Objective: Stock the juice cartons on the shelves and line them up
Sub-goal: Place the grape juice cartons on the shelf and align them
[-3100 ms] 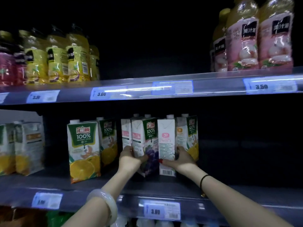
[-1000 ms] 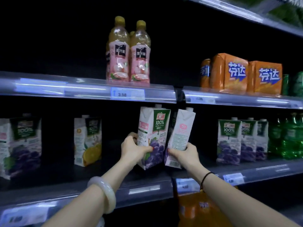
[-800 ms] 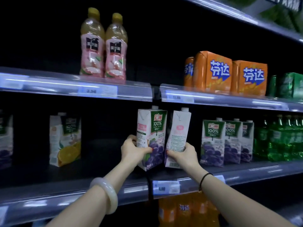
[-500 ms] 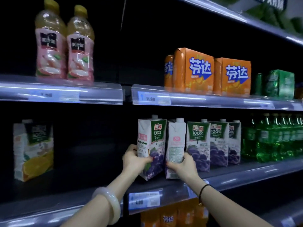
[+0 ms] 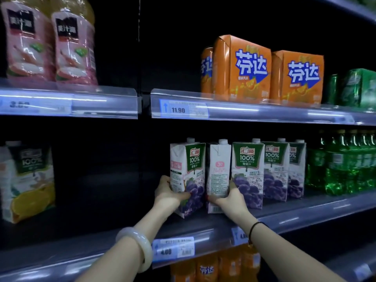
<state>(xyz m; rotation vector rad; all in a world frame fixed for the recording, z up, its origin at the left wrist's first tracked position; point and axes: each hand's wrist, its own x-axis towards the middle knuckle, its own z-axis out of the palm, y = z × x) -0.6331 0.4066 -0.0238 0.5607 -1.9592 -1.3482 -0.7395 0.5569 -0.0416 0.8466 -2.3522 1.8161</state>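
On middle shelf (image 5: 305,208) | left hand (image 5: 168,193) wrapped round left grape carton (image 5: 188,176) | right hand (image 5: 230,197) gripping right carton (image 5: 218,174), upright, side-face outward, touching grape row (image 5: 268,169) rightward | needs quarter-turn.

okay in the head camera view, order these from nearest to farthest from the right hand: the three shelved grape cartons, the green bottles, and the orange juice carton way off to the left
From the right hand:
1. Shelved grape cartons, immediately to its right on the same shelf.
2. Green bottles, farther right past the cartons.
3. Orange juice carton, far left in the neighbouring bay.
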